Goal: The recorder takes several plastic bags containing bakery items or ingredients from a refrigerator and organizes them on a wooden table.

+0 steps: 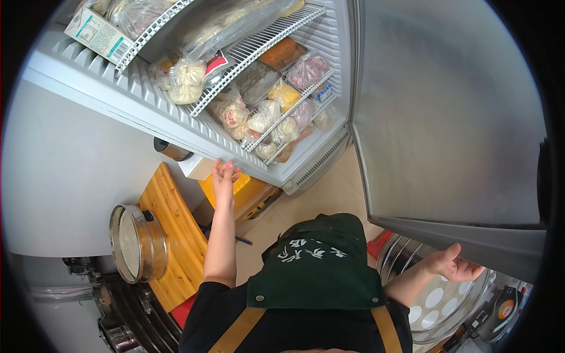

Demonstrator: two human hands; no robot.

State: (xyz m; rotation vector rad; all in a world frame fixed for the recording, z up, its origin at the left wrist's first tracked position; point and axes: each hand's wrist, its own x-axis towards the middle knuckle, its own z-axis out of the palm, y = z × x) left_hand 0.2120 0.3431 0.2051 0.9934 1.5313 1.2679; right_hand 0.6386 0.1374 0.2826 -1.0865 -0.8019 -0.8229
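Observation:
An upright freezer (303, 165) stands open, its wire shelves (276, 32) holding several bagged foods, among them white bundles (186, 82), a yellow bag (284, 95) and pink bags (307, 73). My left hand (223, 179) is raised by the front edge of the freezer's body, fingers apart and holding nothing visible. Its door (447, 117) is swung out to the right. My right hand (453, 265) is at that door's lower edge, thumb apart and fingers loosely bent; whether they touch the door is hard to tell.
A wooden board (185, 259) at left carries a round steel sieve-like container (135, 241). Dark pots (135, 317) stand below. A yellow crate (250, 194) sits by the freezer. Round steel trays (419, 320) lie under the door. The tiled floor (338, 182) shows between.

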